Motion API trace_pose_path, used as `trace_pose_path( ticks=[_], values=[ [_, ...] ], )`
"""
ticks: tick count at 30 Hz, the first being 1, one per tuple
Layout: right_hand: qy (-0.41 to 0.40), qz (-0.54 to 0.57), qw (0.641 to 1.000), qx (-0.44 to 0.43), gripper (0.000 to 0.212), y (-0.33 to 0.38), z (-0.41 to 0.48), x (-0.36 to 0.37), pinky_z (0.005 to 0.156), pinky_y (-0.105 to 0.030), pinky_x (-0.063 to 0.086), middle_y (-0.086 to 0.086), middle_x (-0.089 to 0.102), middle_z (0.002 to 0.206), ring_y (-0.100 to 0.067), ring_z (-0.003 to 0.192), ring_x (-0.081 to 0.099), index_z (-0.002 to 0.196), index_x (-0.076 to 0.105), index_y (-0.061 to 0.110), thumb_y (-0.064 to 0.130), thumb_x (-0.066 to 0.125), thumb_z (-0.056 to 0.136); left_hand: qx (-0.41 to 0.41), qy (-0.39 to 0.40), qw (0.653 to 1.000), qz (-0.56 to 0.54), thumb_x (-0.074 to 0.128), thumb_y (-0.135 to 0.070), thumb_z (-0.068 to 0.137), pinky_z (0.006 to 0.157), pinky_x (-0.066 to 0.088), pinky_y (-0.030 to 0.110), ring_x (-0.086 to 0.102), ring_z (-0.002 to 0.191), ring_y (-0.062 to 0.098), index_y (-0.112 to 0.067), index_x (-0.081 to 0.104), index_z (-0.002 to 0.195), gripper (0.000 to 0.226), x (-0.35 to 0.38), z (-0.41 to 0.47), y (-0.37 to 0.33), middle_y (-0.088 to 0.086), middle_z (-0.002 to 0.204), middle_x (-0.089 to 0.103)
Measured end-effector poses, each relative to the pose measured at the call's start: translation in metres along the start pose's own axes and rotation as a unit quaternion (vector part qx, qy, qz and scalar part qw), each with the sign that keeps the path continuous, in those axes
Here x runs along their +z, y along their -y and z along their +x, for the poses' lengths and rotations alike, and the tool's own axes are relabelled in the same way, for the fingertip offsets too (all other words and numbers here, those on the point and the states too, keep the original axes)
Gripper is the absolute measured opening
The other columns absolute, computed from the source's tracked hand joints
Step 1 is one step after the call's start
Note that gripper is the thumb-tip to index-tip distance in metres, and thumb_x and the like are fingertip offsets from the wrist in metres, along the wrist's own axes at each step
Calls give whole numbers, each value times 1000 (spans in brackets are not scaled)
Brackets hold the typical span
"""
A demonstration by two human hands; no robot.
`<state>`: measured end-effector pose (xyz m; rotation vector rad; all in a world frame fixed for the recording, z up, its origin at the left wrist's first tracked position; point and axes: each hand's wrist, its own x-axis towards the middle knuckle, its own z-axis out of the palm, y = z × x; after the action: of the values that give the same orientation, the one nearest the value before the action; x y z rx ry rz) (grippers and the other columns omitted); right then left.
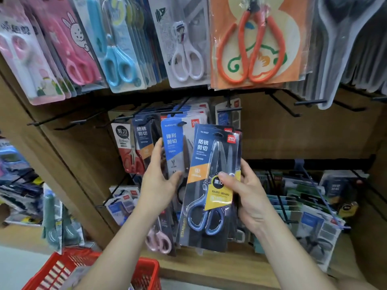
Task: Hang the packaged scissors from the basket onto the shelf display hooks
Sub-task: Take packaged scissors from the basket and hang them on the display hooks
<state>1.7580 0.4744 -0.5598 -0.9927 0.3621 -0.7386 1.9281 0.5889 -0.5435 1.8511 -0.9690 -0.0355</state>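
My right hand (249,195) grips a packaged pair of blue-handled scissors (209,185) by its right edge, thumb across the yellow label. The pack stands upright in front of the middle hooks, its hang hole near a black hook (229,109). To its left, my left hand (160,176) holds the lower part of a blue-carded scissors pack (176,145) that hangs on the shelf, thumb in front and fingers behind. The red basket (144,273) sits at the bottom left, below my forearms.
Pink, blue, white and orange scissors packs (249,45) hang on the top row. Bare black hooks (287,105) jut out at right, more at left (69,122). Further packs fill the lower right hooks (314,206). A wooden shelf ledge (219,266) runs below.
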Motion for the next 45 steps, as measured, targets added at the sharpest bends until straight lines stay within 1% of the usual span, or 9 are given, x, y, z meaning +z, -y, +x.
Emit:
trace_pose_path(
  ticks=[5,8,13,16,21,26,29,37,45],
  values=[
    [-28,-35,998,-33,59,9,-34,1,69,-32,60,-11,76,106,-27,90,74,122,60,17,8,77,66,7,-49,998,-34,67,-38,87,77,50,16,59,91,11,-38,59,116,29,4,-56,-21,-2,107,60],
    [-53,-65,995,-50,60,3,-52,14,75,-39,61,-12,76,104,-28,90,74,119,59,19,11,79,62,-60,43,983,-169,72,-57,78,79,56,35,68,87,24,-38,62,101,31,11,-87,-37,1,95,72],
    [-54,-103,993,-35,49,-9,-72,40,79,-36,58,-2,77,98,-17,89,74,114,60,28,43,68,68,-126,-14,967,-222,64,-38,78,73,52,36,68,76,24,-13,59,96,32,-8,-106,-43,12,83,72],
    [-64,-138,988,-8,51,-22,-76,46,101,-35,48,13,73,111,-4,104,68,116,60,46,63,62,68,-154,-50,961,-223,59,-39,80,81,52,40,71,79,19,-12,58,97,32,-25,-115,-33,7,83,76],
    [-33,-156,987,3,68,-39,-77,64,107,-41,46,7,73,115,-8,110,67,137,48,41,47,67,72,-213,-139,928,-272,57,-17,96,93,50,58,71,81,29,-8,57,97,10,-44,-118,-11,9,79,77],
    [-59,-186,981,-5,64,-50,-68,69,91,-26,50,4,77,102,-4,96,71,131,49,35,37,69,70,-184,-177,921,-296,57,-9,97,87,50,59,68,76,30,-6,56,96,3,-78,-100,7,15,78,76],
    [-104,-180,978,-9,55,-54,-55,68,81,-33,54,-2,78,84,-13,80,72,135,51,23,25,69,82,-139,-171,932,-289,58,-10,96,81,53,53,70,72,24,-10,58,96,0,-95,-70,15,12,81,76],
    [-125,-186,974,-42,38,-39,-45,55,58,-11,52,7,78,78,-1,66,70,123,57,24,9,64,89,-88,-116,954,-263,59,-12,97,73,50,59,61,74,32,-29,59,83,22,-77,-22,19,25,82,71],
    [-115,-209,969,-59,59,-29,-49,47,86,-38,54,4,79,91,-16,90,73,135,52,24,31,68,78,-101,-130,958,-236,61,-16,97,78,59,54,74,80,32,-15,59,97,3,-76,-19,17,10,81,77]
  ],
)
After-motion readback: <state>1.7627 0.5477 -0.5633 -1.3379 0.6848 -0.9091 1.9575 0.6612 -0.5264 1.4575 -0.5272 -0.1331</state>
